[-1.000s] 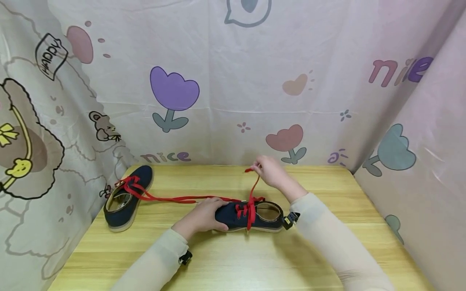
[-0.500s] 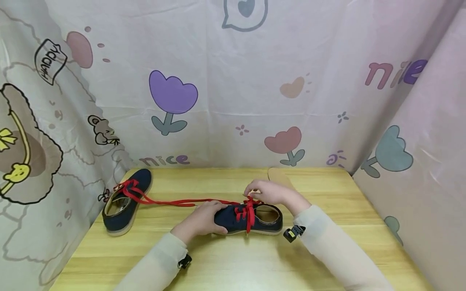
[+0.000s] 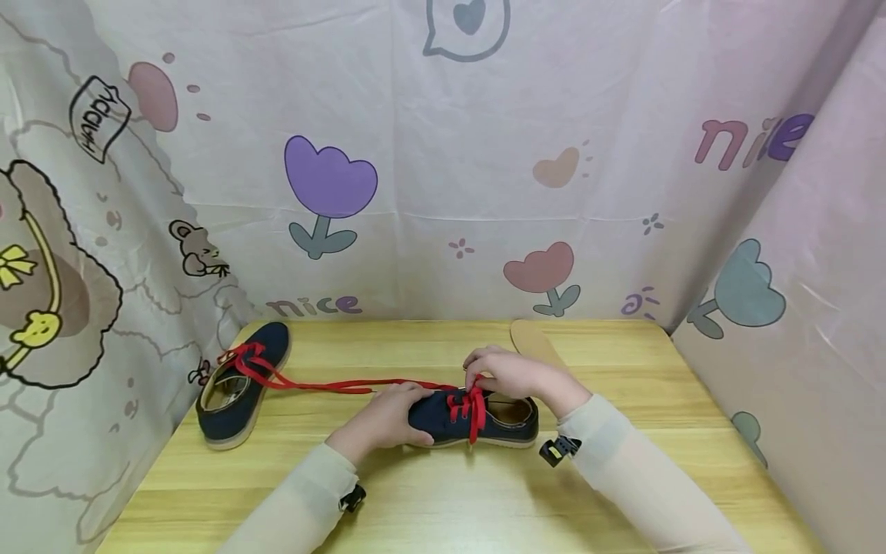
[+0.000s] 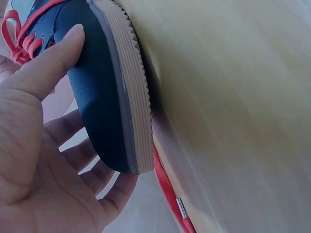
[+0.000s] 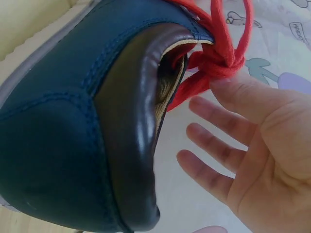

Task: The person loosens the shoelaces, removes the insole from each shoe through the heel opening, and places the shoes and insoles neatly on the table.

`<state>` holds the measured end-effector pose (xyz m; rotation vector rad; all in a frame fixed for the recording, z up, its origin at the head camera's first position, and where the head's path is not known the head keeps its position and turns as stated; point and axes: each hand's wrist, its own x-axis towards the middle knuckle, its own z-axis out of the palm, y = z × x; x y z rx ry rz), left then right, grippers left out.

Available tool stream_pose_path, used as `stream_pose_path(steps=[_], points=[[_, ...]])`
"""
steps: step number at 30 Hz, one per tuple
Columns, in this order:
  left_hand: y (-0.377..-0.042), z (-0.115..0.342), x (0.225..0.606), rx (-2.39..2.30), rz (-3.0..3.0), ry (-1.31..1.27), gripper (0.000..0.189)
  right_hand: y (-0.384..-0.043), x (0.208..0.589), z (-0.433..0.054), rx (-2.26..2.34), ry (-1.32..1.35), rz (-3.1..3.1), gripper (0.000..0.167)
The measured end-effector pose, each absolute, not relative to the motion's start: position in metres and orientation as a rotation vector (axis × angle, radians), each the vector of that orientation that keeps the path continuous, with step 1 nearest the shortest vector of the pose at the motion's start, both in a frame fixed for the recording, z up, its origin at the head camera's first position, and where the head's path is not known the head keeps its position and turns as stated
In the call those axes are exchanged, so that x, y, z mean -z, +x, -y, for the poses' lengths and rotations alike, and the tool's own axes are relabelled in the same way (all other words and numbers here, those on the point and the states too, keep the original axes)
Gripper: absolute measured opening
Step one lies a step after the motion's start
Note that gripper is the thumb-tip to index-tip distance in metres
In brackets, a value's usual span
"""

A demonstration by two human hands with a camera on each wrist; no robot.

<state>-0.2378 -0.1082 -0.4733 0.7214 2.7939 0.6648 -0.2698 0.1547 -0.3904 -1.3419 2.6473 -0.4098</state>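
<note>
A navy shoe (image 3: 432, 415) with red laces stands on the wooden table, toe pointing left. My left hand (image 3: 384, 415) holds its toe, thumb on the near side; in the left wrist view the fingers (image 4: 114, 191) wrap the far side. At the tied red shoelace (image 3: 475, 400) over the tongue is my right hand (image 3: 508, 373). The right wrist view has the thumb against the lace knot (image 5: 221, 65), the index finger mostly hidden and the other fingers spread loosely. Loops stand above the knot. A second navy shoe (image 3: 235, 412) lies apart at the far left.
Long red laces (image 3: 325, 385) stretch across the table from the left shoe to behind the held shoe. A flat tan piece shaped like an insole (image 3: 529, 338) lies behind my right hand. Printed curtains (image 3: 443, 154) enclose the table's back and sides.
My right hand came down from above the shoe, where it held a lace end up, to the knot. Since then it has shifted slightly. The left hand stays on the toe.
</note>
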Motion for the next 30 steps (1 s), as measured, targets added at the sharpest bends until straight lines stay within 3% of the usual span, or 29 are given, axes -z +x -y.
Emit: stream_pose_path(steps=[11, 30], points=[[-0.237, 0.108, 0.471, -0.666, -2.790, 0.707, 0.082, -0.278, 0.388, -0.155, 0.679, -1.241, -2.903, 0.009], [-0.236, 0.108, 0.470, -0.666, -2.783, 0.700, 0.082, -0.323, 0.387, -0.159, 1.214, -0.564, -3.214, 0.017]])
